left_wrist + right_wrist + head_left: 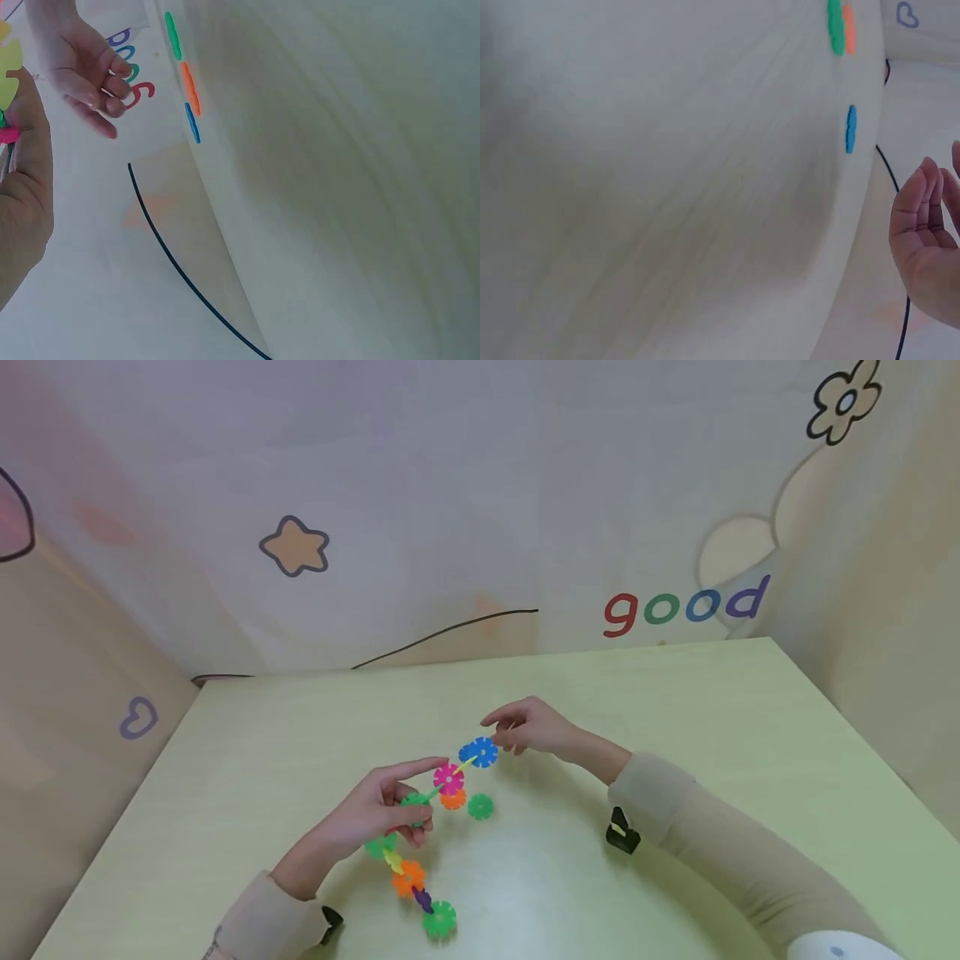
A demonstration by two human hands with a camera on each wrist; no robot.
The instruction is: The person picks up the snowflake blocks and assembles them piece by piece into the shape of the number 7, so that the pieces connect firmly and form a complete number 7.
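Note:
My left hand (382,802) pinches a green notched plastic disc (414,808) in a chain of linked snowflake discs. Below the hand, the chain hangs through a yellow disc (393,860), an orange disc (408,878) and a purple disc (422,899) to a green end disc (439,920). Toward the right it continues with a pink disc (448,779), a yellow disc seen edge-on (466,764) and a blue disc (484,752). Just beyond that blue disc is my right hand (536,727), its fingers loosely bent, with nothing visible between them in either wrist view.
Three loose discs lie on the pale table: green (481,807), orange (453,800) and blue (851,129). In the head view, the loose blue one is partly overlapped by the chain. Printed fabric walls (420,510) stand behind and beside the table.

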